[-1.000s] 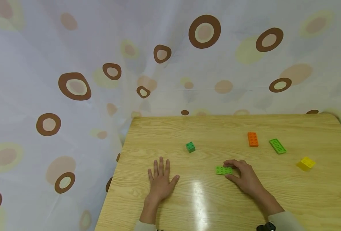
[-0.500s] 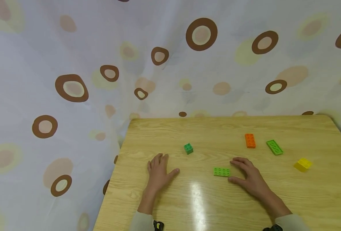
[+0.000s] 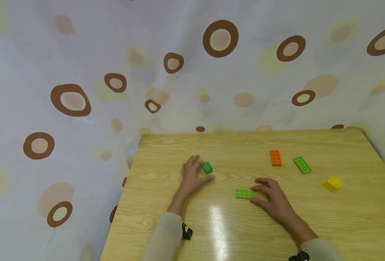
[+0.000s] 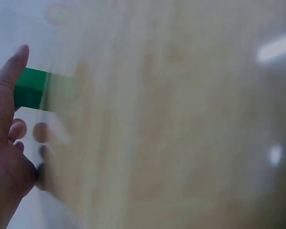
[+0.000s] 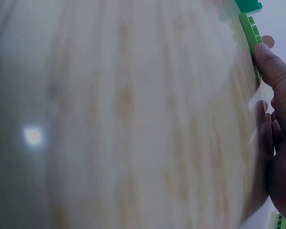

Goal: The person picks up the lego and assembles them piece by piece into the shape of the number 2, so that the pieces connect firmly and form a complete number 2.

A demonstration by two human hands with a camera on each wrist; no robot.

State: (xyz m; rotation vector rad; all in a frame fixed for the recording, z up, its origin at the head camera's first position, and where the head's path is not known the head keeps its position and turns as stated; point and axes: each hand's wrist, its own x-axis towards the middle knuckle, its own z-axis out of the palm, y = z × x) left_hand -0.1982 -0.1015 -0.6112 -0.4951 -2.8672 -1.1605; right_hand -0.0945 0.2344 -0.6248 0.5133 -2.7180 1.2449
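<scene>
A dark green square brick (image 3: 207, 168) stands on the wooden table, left of the middle. My left hand (image 3: 192, 177) reaches around it, forefinger close to its far left side and thumb spread out in front. In the left wrist view the thumb partly overlaps the green brick (image 4: 32, 89). A light green eight-stud brick (image 3: 244, 193) lies flat near the table's middle. My right hand (image 3: 275, 199) is at its right end, with thumb and fingertips on either side of that end. The right wrist view has the thumb against the light green brick (image 5: 250, 33); firm contact cannot be judged.
An orange brick (image 3: 275, 158), an upturned green brick (image 3: 302, 165) and a yellow brick (image 3: 333, 183) on its side lie to the right. Behind the wooden table (image 3: 166, 148) hangs a patterned curtain (image 3: 192, 87), which also runs along the left.
My left hand has lifted from lying flat on the table and moved forward and right to the dark green brick. The right hand drew back from the light green brick, then came close again.
</scene>
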